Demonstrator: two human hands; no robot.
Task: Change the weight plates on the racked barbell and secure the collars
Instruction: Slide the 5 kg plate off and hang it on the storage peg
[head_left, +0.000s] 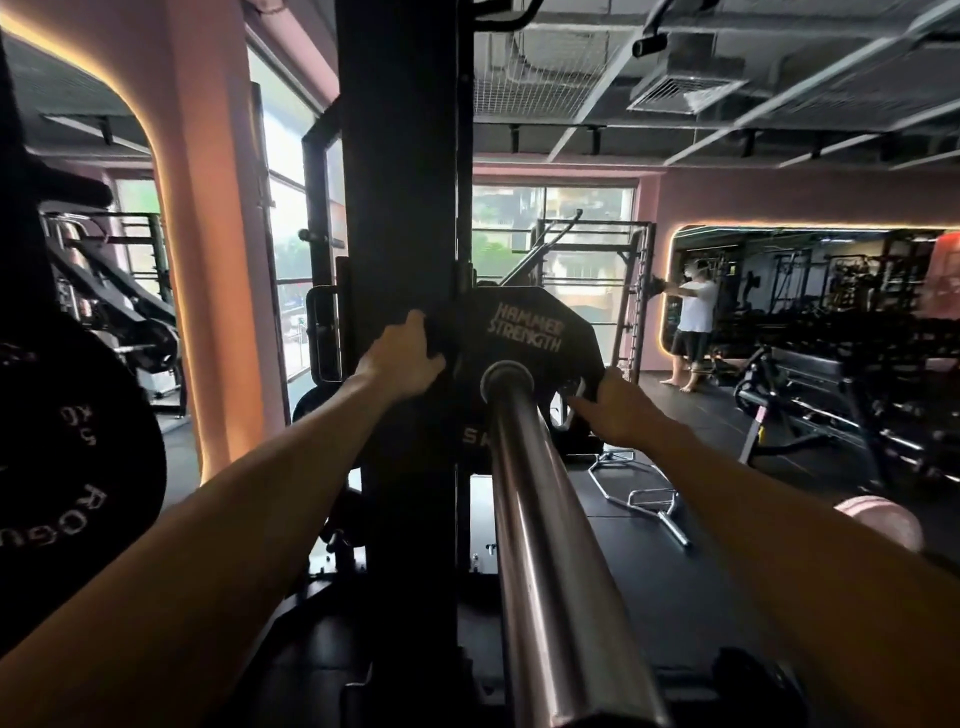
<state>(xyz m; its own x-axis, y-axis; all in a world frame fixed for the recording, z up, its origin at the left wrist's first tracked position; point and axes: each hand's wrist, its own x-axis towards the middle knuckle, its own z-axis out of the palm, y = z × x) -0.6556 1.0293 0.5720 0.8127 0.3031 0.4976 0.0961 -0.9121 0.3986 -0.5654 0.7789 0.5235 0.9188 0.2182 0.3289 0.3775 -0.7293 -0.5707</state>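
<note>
Plate (524, 332) on bar (540, 499), left hand (402, 358) gripping its nine-o'clock edge, right hand (618, 408) gripping four-o'clock edge, arms outstretched

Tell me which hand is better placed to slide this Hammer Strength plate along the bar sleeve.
Neither alone, but the left hand leads: its fingers curl over the plate edge. The right hand only rests at the lower right edge, so it looks better suited to steadying along the bar sleeve.

Plate (524, 332) lower half in shadow, left hand (402, 358) fingertips behind its rim.
</note>
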